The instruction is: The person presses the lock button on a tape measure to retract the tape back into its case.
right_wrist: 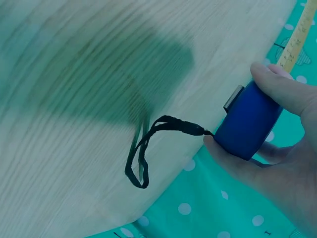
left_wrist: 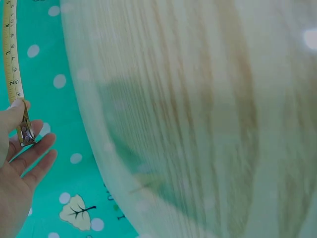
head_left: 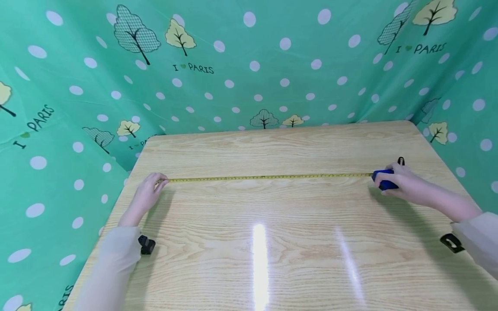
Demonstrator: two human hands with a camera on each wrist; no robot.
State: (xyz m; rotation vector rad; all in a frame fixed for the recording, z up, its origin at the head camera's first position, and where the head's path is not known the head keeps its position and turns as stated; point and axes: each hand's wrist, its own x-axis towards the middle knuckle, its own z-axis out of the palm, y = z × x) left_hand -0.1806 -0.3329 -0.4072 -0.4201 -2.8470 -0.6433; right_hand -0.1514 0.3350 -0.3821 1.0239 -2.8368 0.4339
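Note:
A yellow tape measure blade [head_left: 264,177] stretches nearly straight across the head view, drawn out between both hands. At its left end my left hand [head_left: 149,190] pinches the blade near the metal end hook [left_wrist: 26,134], thumb on top and the other fingers spread loosely. My right hand [head_left: 406,183] grips the blue tape measure case [right_wrist: 249,120], fingers and thumb wrapped about its sides. From the case hangs a black wrist strap [right_wrist: 143,163], its loop dangling toward the wood in the right wrist view. A metal clip [right_wrist: 233,98] shows on the case's side.
The wood-grain table [head_left: 295,216] spreads beneath both hands, with rounded far corners. Green dotted cloth [head_left: 233,52] printed with trees hangs behind it and at both sides. Bright light reflections [head_left: 260,263] lie on the near tabletop. Black wrist devices [head_left: 146,245] show by the sleeves.

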